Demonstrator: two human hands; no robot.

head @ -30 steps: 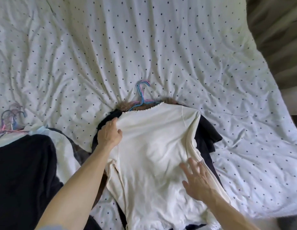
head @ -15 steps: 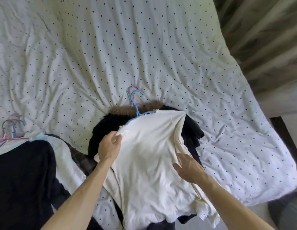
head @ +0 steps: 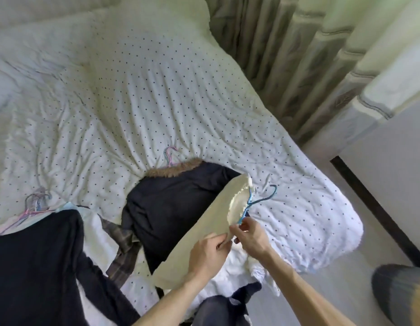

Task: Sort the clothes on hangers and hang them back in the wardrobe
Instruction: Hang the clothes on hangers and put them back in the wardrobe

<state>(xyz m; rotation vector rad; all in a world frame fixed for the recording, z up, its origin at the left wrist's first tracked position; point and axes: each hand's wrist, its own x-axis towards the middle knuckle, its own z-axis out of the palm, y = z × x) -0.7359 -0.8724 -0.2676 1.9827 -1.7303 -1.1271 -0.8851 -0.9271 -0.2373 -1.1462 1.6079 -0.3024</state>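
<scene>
Pinching the cream top (head: 204,231) at its shoulder edge, the left hand (head: 207,249) is curling its fingers round the cloth. Just beside it, the right hand (head: 250,234) is nipping the lower end of the blue hanger (head: 258,201) sitting in the neckline. The top is hanging tilted above the bed (head: 157,102), its hem trailing down. It is looking light, soft and floppy, so the stiff hanger near its hook is probably offering the surer hold; a shoulder could be slipping off. No box or basket is showing. The bed is carrying a dark fur-collared coat (head: 171,201) on a pink hanger (head: 170,155) and, well to the left, a pile topped by a black garment (head: 32,255).
</scene>
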